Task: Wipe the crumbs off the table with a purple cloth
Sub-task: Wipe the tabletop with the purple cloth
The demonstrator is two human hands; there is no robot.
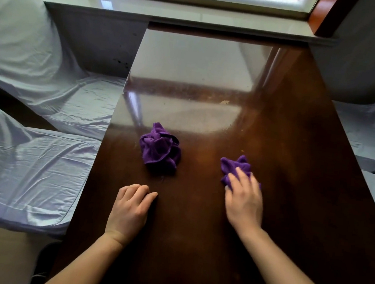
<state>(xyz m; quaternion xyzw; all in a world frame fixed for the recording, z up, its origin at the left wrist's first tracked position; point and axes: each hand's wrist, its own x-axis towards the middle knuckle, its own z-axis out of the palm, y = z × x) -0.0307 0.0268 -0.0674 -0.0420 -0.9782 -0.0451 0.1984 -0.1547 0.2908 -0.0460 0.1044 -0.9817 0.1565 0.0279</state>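
The right hand (244, 201) lies palm-down on a purple cloth (235, 166), its grip flat rather than clenched: the fingers spread over the near part of the fabric and press it to the dark wooden counter (277, 220), while the far corners of the cloth stick out beyond the fingertips. That flat hold suits wiping, since it keeps a broad patch of cloth against the surface. The hand looks slightly blurred, so it is probably mid-stroke.

The left hand (130, 210) rests in the lower centre of the frame with its fingers loosely curled and nothing in its grip; it seems to be there only to steady the person at the counter.

A second purple cloth (159, 149), bunched into a loose ball, sits untouched just above the left hand and well apart from the cloth in use.

Above and right of the working cloth, a few pale crumbs (224, 102) dot the glossy surface near the middle of the frame, with smaller specks closer to the cloth. They are not yet swept, so the wiping looks far from finished. Grey-covered seats (41, 161) flank the counter, and a window sill (172, 10) runs across the top.
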